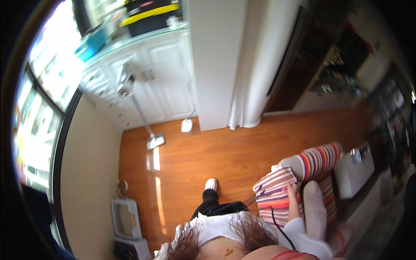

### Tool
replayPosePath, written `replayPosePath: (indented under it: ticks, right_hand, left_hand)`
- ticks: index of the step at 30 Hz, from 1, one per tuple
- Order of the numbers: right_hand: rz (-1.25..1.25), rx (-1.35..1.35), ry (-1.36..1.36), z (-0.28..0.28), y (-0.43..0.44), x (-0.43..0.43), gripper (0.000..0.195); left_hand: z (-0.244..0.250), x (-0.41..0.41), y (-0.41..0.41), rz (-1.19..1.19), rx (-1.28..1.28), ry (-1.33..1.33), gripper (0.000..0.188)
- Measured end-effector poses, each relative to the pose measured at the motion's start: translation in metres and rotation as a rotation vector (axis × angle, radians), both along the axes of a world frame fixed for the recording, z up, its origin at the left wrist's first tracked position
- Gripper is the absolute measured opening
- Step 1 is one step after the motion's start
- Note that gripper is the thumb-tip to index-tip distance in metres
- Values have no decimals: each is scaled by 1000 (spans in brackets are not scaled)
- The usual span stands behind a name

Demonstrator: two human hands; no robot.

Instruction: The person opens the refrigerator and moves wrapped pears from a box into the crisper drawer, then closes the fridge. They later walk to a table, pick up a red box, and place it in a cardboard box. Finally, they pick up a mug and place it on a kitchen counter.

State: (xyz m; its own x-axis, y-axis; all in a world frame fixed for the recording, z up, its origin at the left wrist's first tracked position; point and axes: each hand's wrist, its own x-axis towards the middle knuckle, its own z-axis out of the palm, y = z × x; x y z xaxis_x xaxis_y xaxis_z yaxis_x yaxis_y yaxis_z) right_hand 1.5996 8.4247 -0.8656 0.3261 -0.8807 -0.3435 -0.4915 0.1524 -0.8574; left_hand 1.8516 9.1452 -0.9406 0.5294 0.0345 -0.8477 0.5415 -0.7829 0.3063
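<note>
My right hand rests against a striped fabric cushion or cover at the lower right, near its upper edge. Its fingers are small and blurred, so whether they grip the fabric cannot be made out. Beside it are a grey upholstered seat part and a grey armrest or cushion with a striped cover. A dark cord crosses near my white sleeve. My left hand is out of view. One white shoe shows on the wood floor.
A cordless stick vacuum cleaner leans at white cabinets. Near it on the floor is a small white device. A grey-framed plastic item stands lower left, a white box-like stand right of the seat. A white curtain hangs ahead.
</note>
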Motion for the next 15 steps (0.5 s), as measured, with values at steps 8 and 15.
replayPosePath:
  ticks: [8, 15]
  right_hand:
    - [-600, 189, -275, 27, -58, -7, 31]
    - [-1197, 242, -246, 3, -87, -74, 33]
  left_hand:
    - [15, 414, -269, -534, -342, -452, 25]
    - [162, 500, -782, -866, -501, -647, 40]
